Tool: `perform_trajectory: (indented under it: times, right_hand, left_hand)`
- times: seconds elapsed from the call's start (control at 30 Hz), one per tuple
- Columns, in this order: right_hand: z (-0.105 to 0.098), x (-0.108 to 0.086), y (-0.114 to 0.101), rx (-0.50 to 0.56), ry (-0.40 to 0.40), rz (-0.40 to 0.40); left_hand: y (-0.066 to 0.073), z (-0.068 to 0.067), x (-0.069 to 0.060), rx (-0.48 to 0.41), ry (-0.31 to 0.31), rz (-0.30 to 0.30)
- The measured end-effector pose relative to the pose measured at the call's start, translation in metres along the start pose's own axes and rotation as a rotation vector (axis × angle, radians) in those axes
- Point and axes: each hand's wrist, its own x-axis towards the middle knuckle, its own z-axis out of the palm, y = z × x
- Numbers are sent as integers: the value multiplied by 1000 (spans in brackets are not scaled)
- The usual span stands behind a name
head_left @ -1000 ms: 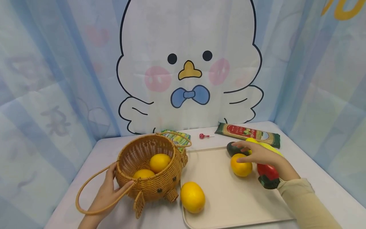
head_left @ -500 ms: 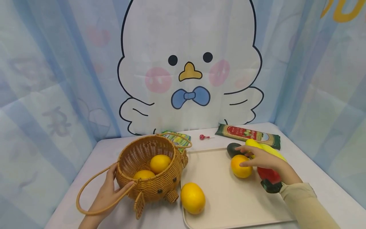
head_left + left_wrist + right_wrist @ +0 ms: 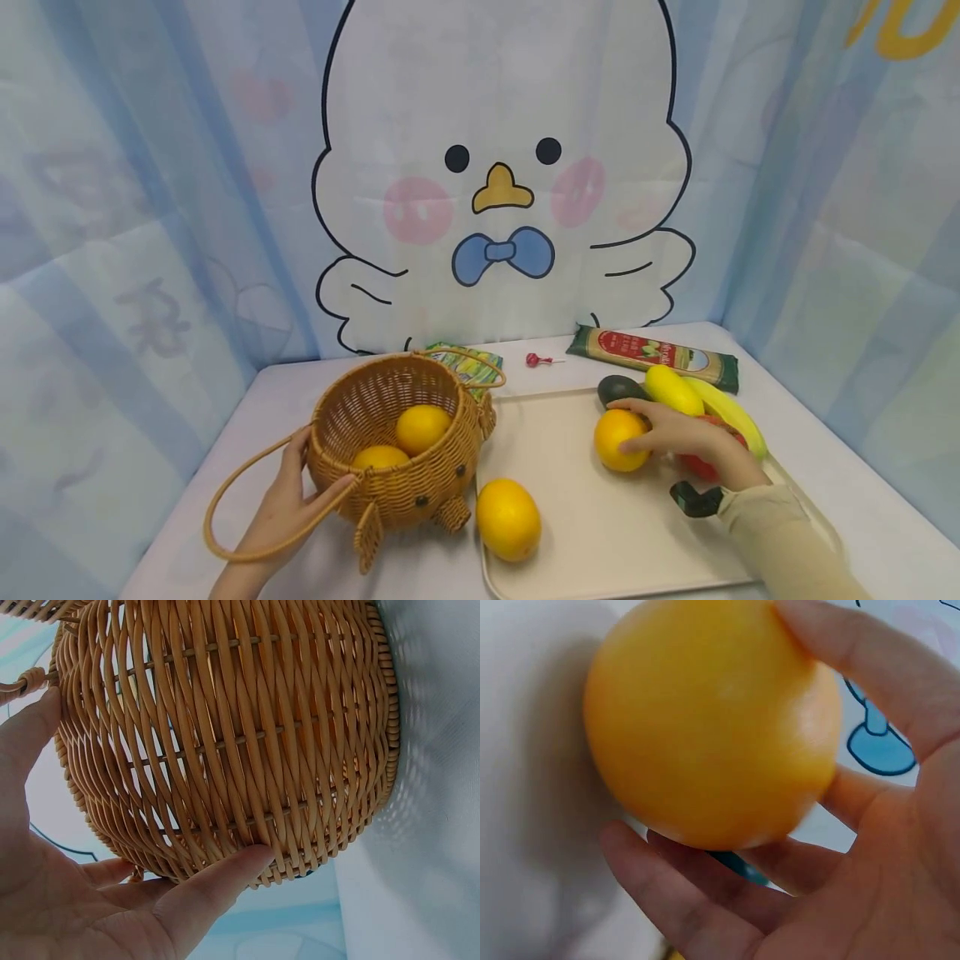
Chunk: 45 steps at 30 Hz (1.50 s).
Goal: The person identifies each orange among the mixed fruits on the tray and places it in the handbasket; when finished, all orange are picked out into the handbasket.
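My left hand (image 3: 277, 504) holds the brown wicker basket (image 3: 401, 496) at its left side, fingers by the rim and thumb along the wall. The basket's wall (image 3: 225, 720) fills much of the left wrist view. Two yellow-orange fruits (image 3: 422, 428) lie inside it. Over the tray, my right hand (image 3: 678, 437) grips an orange (image 3: 617, 442) between thumb and fingers; the right wrist view shows the orange (image 3: 705, 727) close to the pale surface. Another yellow-orange fruit (image 3: 508, 520) rests at the tray's left edge, beside the basket.
The beige tray (image 3: 570, 533) also bears a dark avocado-like fruit (image 3: 618, 389), a yellow fruit (image 3: 673, 390), a banana (image 3: 727, 412) and a partly hidden red thing (image 3: 701, 465). Behind are a pasta packet (image 3: 652, 357), a red lollipop (image 3: 532, 360) and a green packet (image 3: 472, 364).
My right hand has come down onto the orange, closed around it and shifted it slightly left. The left hand and basket stay where they were.
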Motion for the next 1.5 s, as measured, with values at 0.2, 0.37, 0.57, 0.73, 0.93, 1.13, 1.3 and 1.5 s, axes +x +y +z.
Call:
perform_trajectory:
  times: [0.2,0.37,0.57,0.73,0.93,1.13,1.3,1.5]
  right_hand:
    - [16,5,-1,-8,17,-5]
    - [25,6,-2,-50,57,9]
    - [28,5,0,-14,55,-38]
    - [29,4,3,7,56,-96]
    - [28,5,7,-15,75,-108]
    - [21,2,1,23,78,-112]
    - [13,-3,-8,147,49,-93]
    - [3,-2,-14,92,115,-182]
  left_hand:
    - [0,1,0,4,9,28]
    - [1,1,0,2,5,26]
    - [0,-1,-1,8,-15,-8]
    - [-1,-2,0,12,-31,-23]
    - [-1,-2,0,8,-35,-24]
    - [0,-2,0,10,-29,-16]
    - [0,-2,-1,14,-26,-14]
    - [0,-1,-1,17,-20,-7]
